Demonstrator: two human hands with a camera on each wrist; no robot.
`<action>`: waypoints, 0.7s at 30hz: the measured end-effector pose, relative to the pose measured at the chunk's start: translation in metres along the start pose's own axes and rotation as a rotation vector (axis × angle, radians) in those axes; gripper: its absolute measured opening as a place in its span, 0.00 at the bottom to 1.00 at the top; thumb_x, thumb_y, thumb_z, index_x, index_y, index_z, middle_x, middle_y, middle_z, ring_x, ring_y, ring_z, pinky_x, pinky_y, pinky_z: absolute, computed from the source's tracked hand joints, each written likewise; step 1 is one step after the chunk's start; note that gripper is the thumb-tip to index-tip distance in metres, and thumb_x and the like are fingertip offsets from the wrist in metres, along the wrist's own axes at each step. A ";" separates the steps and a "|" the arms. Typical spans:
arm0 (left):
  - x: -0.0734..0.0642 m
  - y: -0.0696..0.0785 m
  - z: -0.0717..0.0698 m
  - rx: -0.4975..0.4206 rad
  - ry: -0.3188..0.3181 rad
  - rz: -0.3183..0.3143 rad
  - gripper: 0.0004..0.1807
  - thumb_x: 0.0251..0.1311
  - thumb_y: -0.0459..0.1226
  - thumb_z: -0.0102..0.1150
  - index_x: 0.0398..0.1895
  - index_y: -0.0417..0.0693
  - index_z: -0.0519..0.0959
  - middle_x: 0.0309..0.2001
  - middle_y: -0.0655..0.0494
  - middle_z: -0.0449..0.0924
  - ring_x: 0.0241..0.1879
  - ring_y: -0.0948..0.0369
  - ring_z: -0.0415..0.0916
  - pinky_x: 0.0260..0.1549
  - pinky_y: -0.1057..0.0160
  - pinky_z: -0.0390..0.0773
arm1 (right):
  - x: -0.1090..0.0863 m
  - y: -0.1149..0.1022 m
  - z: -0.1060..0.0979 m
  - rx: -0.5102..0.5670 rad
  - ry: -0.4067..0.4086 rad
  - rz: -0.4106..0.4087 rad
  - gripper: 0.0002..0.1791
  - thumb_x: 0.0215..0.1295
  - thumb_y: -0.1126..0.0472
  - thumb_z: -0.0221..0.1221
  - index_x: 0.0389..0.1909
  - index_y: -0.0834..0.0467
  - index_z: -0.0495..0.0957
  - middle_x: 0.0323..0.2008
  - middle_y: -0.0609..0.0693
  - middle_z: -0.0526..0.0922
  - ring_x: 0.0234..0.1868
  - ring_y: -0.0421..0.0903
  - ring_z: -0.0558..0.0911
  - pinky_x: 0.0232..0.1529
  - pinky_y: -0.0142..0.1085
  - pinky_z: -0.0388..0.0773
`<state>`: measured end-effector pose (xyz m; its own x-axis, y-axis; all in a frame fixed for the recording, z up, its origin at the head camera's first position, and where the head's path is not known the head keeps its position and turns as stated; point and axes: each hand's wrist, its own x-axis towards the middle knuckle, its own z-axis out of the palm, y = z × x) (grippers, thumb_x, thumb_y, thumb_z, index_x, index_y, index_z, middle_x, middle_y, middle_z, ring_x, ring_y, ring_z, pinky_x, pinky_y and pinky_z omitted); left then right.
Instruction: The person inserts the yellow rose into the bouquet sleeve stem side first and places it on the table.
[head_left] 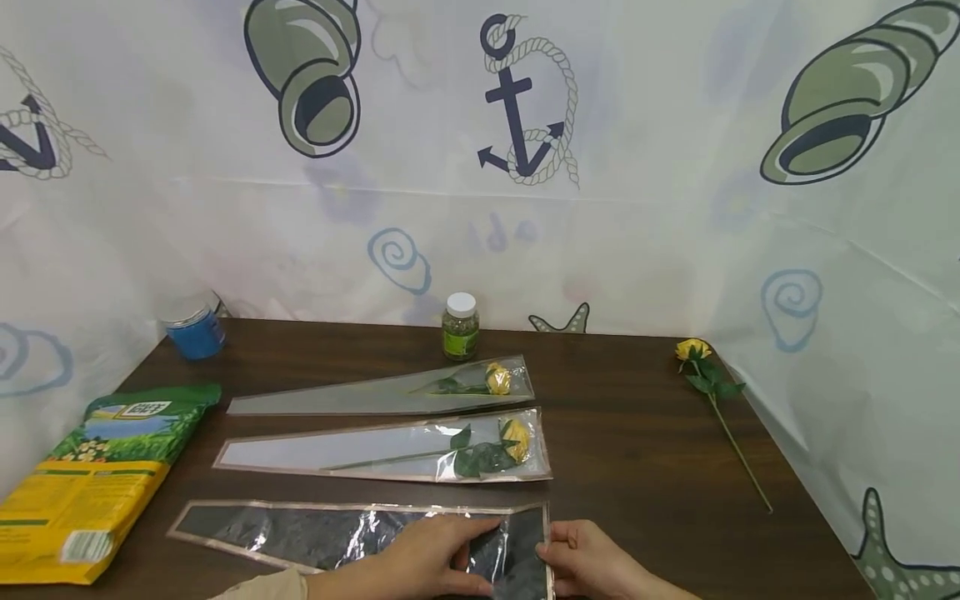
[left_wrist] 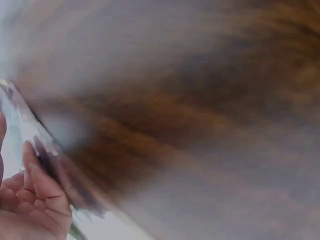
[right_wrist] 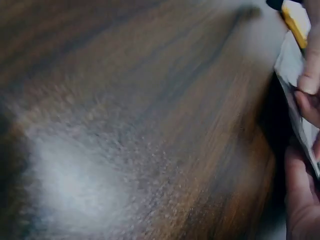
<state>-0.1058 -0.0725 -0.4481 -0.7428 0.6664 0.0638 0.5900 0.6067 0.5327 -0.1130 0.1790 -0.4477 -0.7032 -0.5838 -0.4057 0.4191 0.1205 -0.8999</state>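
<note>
"As both hands are at the near side of the dark brown wooden table (head_left: pixel 615 400), where exactly is the item?"

"The long, tapered, glossy dark plastic sleeve with a pinkish border (head_left: pixel 300 531) lies nearest the person, its wide end to the right."

"State of the right hand (head_left: pixel 588 558)?"

"Fingers grasping that sleeve's wide end at the edge, thumb uppermost."

"And the left hand (head_left: pixel 423 554)?"

"Laid over the sleeve near the wide end, index finger and thumb spread apart. Whether its fingers pinch the film, I cannot tell; the wrist views are blurred."

"Adjacent items?"

"Just beyond, a pale tapered plastic sleeve with a pinkish border (head_left: pixel 292 455), enclosing a yellow rose (head_left: pixel 516 437). Well apart at right, a loose yellow rose with a long green stem (head_left: pixel 705 383) lies on the table."
</note>
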 end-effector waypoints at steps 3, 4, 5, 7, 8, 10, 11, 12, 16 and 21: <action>0.005 0.005 -0.001 -0.147 0.058 -0.016 0.31 0.53 0.52 0.64 0.58 0.46 0.74 0.21 0.73 0.71 0.19 0.80 0.63 0.19 0.77 0.66 | 0.006 -0.002 0.003 -0.028 0.065 -0.044 0.10 0.68 0.67 0.51 0.41 0.71 0.76 0.29 0.47 0.84 0.31 0.38 0.83 0.31 0.30 0.80; 0.006 0.006 -0.001 -0.190 0.084 -0.021 0.30 0.54 0.50 0.65 0.57 0.45 0.75 0.22 0.71 0.73 0.19 0.80 0.64 0.20 0.78 0.67 | 0.008 -0.003 0.004 -0.048 0.095 -0.049 0.11 0.67 0.67 0.51 0.41 0.71 0.76 0.29 0.47 0.84 0.30 0.38 0.83 0.30 0.30 0.80; 0.007 0.007 0.001 -0.235 0.105 -0.033 0.28 0.54 0.49 0.65 0.56 0.44 0.75 0.24 0.69 0.74 0.19 0.80 0.65 0.20 0.78 0.68 | 0.010 -0.004 0.005 -0.067 0.118 -0.053 0.11 0.67 0.66 0.52 0.40 0.72 0.76 0.28 0.47 0.84 0.29 0.38 0.83 0.29 0.30 0.80; 0.008 0.009 0.004 -0.334 0.145 -0.082 0.26 0.54 0.47 0.65 0.53 0.43 0.76 0.26 0.67 0.77 0.19 0.79 0.66 0.20 0.77 0.70 | 0.012 -0.006 0.007 -0.074 0.134 -0.059 0.12 0.67 0.65 0.52 0.41 0.73 0.76 0.31 0.49 0.85 0.31 0.40 0.84 0.31 0.34 0.81; 0.009 0.011 0.006 -0.374 0.165 -0.112 0.25 0.54 0.46 0.65 0.52 0.43 0.77 0.27 0.66 0.77 0.19 0.79 0.67 0.19 0.76 0.70 | 0.013 -0.007 0.008 -0.078 0.139 -0.061 0.13 0.67 0.65 0.53 0.41 0.73 0.76 0.31 0.50 0.85 0.31 0.40 0.84 0.32 0.34 0.81; 0.011 0.012 0.010 -0.441 0.213 -0.169 0.22 0.54 0.45 0.66 0.49 0.44 0.78 0.28 0.64 0.79 0.19 0.77 0.69 0.19 0.74 0.71 | 0.015 -0.009 0.009 -0.076 0.143 -0.072 0.13 0.67 0.64 0.54 0.41 0.73 0.76 0.31 0.51 0.85 0.32 0.41 0.84 0.32 0.35 0.82; 0.012 0.013 0.012 -0.461 0.235 -0.197 0.21 0.53 0.45 0.66 0.47 0.44 0.78 0.27 0.64 0.79 0.19 0.77 0.69 0.19 0.73 0.71 | 0.016 -0.010 0.009 -0.072 0.143 -0.078 0.13 0.66 0.64 0.55 0.41 0.73 0.76 0.32 0.51 0.85 0.32 0.41 0.84 0.32 0.35 0.82; 0.013 0.014 0.014 -0.480 0.256 -0.218 0.19 0.53 0.45 0.66 0.45 0.44 0.78 0.27 0.63 0.80 0.19 0.76 0.70 0.19 0.73 0.71 | 0.016 -0.010 0.010 -0.077 0.143 -0.085 0.13 0.66 0.63 0.55 0.41 0.72 0.76 0.31 0.51 0.86 0.31 0.41 0.84 0.32 0.35 0.82; 0.018 0.017 0.018 -0.558 0.306 -0.270 0.15 0.52 0.42 0.67 0.39 0.42 0.79 0.25 0.58 0.82 0.20 0.75 0.73 0.20 0.73 0.73 | 0.019 -0.012 0.010 -0.088 0.139 -0.119 0.13 0.65 0.63 0.56 0.39 0.72 0.76 0.28 0.50 0.86 0.29 0.39 0.84 0.29 0.31 0.80; 0.022 0.021 0.020 -0.682 0.312 -0.300 0.12 0.51 0.36 0.67 0.35 0.37 0.79 0.25 0.51 0.83 0.18 0.70 0.75 0.16 0.72 0.73 | 0.021 -0.011 0.009 -0.116 0.149 -0.164 0.16 0.65 0.64 0.57 0.38 0.77 0.73 0.24 0.47 0.84 0.27 0.37 0.82 0.26 0.27 0.78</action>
<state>-0.1033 -0.0364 -0.4525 -0.9525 0.3042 0.0156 0.1035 0.2749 0.9559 -0.1272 0.1584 -0.4453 -0.8369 -0.4794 -0.2642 0.2299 0.1303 -0.9645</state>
